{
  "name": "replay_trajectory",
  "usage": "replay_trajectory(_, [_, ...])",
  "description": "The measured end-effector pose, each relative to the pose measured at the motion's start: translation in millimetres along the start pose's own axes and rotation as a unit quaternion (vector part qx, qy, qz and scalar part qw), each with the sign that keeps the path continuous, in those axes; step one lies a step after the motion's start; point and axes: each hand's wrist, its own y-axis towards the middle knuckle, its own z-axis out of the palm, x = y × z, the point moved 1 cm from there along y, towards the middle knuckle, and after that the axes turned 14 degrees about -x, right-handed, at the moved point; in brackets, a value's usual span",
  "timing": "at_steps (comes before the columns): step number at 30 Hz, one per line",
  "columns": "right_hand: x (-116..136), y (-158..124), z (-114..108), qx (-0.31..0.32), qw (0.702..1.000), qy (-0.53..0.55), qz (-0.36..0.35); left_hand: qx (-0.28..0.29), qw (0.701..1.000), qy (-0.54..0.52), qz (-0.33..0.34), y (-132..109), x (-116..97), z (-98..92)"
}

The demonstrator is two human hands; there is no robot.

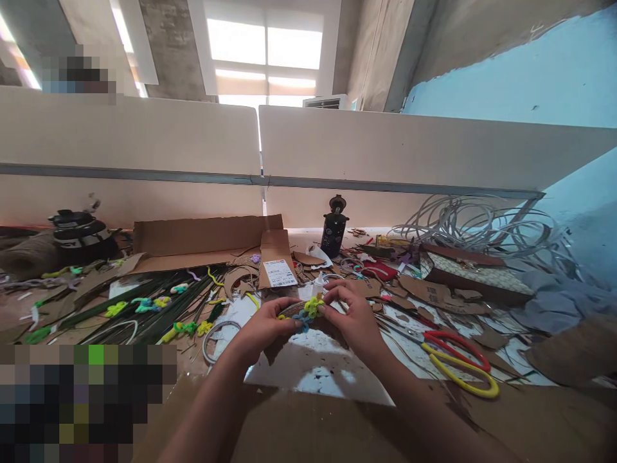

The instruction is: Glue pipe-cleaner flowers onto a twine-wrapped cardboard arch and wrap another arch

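Between both hands is a curved brown band (pixel 293 310) trimmed with fuzzy flowers. A yellow-green flower (pixel 314 306) and a blue flower (pixel 303 317) show on its near side. My left hand (pixel 264 329) pinches the band's left part, thumb in front and fingers behind. At the yellow-green flower, my right hand (pixel 354 315) has thumb and fingertips closed. Part of the band is hidden behind the fingers. A pale ring (pixel 205 348) lies left of my left hand. Scissors (pixel 426 341) with red and yellow handles rest to the right of my right hand.
Fuzzy flowers on dark stems (pixel 144 305) spread at the left. An open cardboard box (pixel 207 238) and a black bottle (pixel 333 235) stand behind. Coiled pale tubing (pixel 463 222), a patterned box (pixel 475 273) and cardboard scraps (pixel 434 292) crowd the right. A low partition (pixel 409 148) closes off the back.
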Motion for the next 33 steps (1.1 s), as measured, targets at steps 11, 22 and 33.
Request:
replay_trajectory(11, [4,3,-4,0.030,0.999,0.001,-0.014,0.004,0.999,0.032,-0.025,2,3,-2.4])
replay_trajectory(22, [0,4,-3,0.063,0.997,0.040,0.029,0.010,0.999,0.042,-0.005,0,1,-0.2])
replay_trajectory(33, [0,6,-2,0.102,0.988,0.018,0.119,0.002,0.999,0.035,-0.005,-4,-3,3.3])
